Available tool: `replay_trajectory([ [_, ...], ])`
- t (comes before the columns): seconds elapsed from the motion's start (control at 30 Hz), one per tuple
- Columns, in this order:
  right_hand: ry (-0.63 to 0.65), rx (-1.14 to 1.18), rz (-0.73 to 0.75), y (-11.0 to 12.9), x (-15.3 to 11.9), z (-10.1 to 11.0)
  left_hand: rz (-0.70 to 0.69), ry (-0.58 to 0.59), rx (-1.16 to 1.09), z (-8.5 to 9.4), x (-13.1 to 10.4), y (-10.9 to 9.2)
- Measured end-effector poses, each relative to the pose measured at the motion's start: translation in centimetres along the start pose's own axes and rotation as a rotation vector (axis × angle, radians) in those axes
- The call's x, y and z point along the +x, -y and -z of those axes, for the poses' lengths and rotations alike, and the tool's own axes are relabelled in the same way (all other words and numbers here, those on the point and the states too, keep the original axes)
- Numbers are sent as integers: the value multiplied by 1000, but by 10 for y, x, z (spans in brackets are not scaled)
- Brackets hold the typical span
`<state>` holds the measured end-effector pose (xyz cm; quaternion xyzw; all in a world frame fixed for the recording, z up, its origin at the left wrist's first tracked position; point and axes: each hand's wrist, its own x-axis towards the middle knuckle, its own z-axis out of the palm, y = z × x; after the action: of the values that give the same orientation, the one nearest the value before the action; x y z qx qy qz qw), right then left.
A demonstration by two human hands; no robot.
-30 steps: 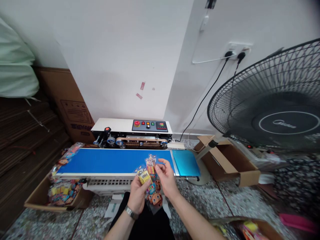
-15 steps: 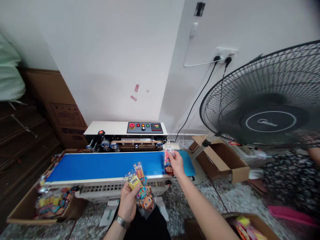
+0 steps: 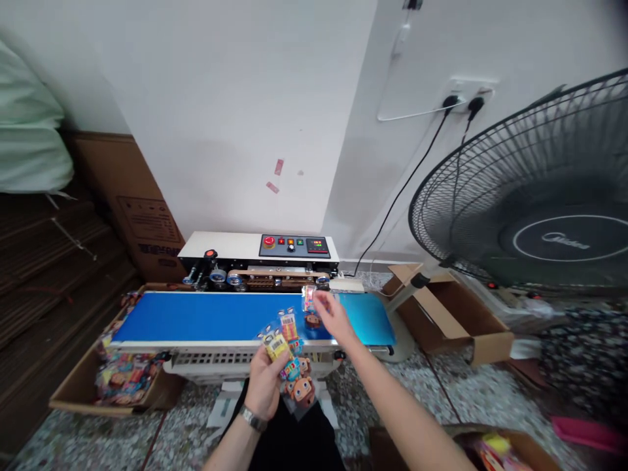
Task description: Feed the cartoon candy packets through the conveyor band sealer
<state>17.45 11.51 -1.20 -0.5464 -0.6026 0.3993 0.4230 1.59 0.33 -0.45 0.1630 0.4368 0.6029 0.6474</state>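
My left hand (image 3: 267,383) is closed around a few clear packets (image 3: 294,376), fanned out, with cartoon faces and yellow and orange barcode labels. In front of it, my right hand (image 3: 336,317) has its curled fingers at the right edge of another cartoon-face packet (image 3: 309,304). That packet lies on the blue conveyor belt (image 3: 206,317), its top close to the white band sealing machine (image 3: 226,245). My right fingers partly cover it.
An open carton (image 3: 118,409) of similar packets stands below the belt's left end. Another box holding packets (image 3: 520,445) is at lower right. A large fan (image 3: 544,229) and an open carton (image 3: 441,314) stand at right. Flattened cardboard (image 3: 132,216) leans at left.
My right hand has moved the packet leftward along the belt, toward the sealing band's inlet. My left hand keeps its fan of packets. The view has shifted slightly left.
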Motion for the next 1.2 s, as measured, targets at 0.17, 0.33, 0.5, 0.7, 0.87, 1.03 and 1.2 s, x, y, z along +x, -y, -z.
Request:
replay_trajectory([
  [0.17,224,218,25,9,-49,-19,-16,43,-31,-7,2,2],
  [0.33,-226,3,-83,-19,-19,16,44,9,17,2,3,8],
  [0.5,-346,-458,-278,-43,28,55,57,0,29,10,2,8],
  [0.7,-263,-515,-261,-34,50,33,46,-53,48,3,4,5],
  [0.87,20,-232,2,-8,9,4,-13,-90,65,3,10,2],
  [1.03,424,48,39,15,-56,-19,-58,-34,37,-6,11,-4],
  [1.2,224,97,14,6,-57,-12,33,-2,-60,-10,6,-5],
])
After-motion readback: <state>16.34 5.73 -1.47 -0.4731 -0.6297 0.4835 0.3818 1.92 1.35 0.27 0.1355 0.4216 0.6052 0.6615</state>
